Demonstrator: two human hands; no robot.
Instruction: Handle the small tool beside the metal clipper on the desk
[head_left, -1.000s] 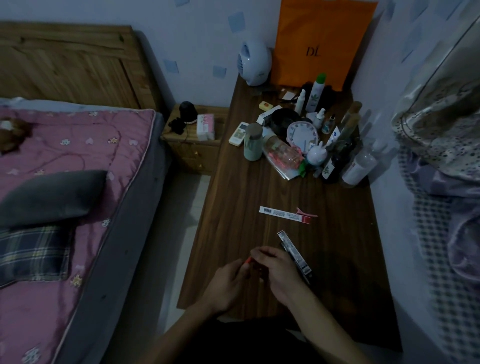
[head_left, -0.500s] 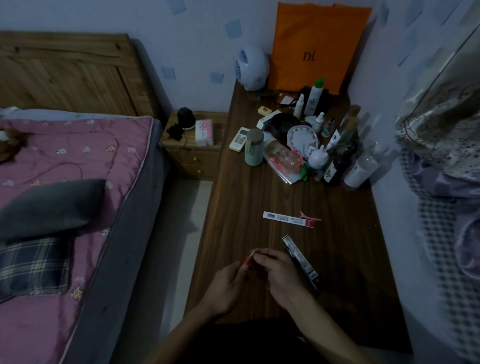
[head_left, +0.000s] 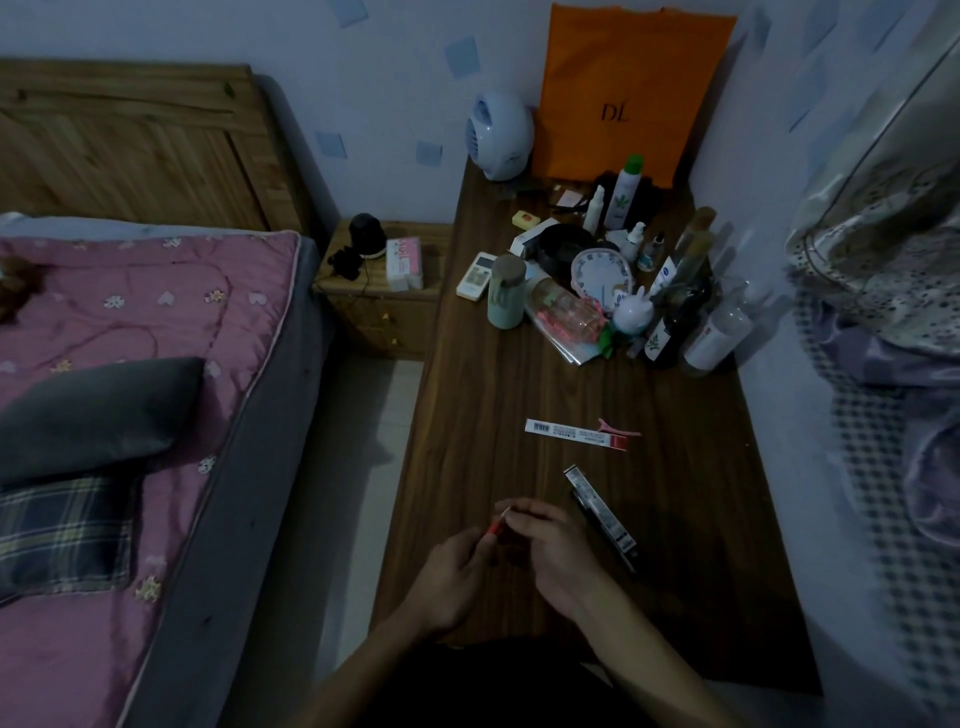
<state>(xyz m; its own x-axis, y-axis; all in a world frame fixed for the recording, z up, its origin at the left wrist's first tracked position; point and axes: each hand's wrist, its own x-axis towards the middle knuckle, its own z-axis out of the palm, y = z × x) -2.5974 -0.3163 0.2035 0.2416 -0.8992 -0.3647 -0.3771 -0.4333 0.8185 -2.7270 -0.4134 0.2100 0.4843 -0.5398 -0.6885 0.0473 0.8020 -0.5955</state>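
Note:
Both hands meet over the near part of a dark wooden desk (head_left: 701, 519). My left hand (head_left: 451, 582) and my right hand (head_left: 550, 556) together pinch a small thin red stick-like item (head_left: 496, 526), its pale tip pointing up and away. Most of the item is hidden by the fingers. Just right of my right hand lies a long dark narrow box (head_left: 601, 512). Farther up the desk lies a white narrow box with a barcode (head_left: 574, 432), with a pink hair clip (head_left: 618, 427) beside it.
Bottles, a cup (head_left: 505, 299), a remote (head_left: 475, 276), a small clock (head_left: 602, 274) and a white fan (head_left: 500, 136) crowd the desk's far end before an orange bag (head_left: 623, 88). A bed with pink quilt (head_left: 130, 332) lies left, a nightstand (head_left: 384, 301) between. Bedding hangs right.
The view has shifted slightly. The hands stay together on the small red item, whose tip now shows a little more above the fingers.

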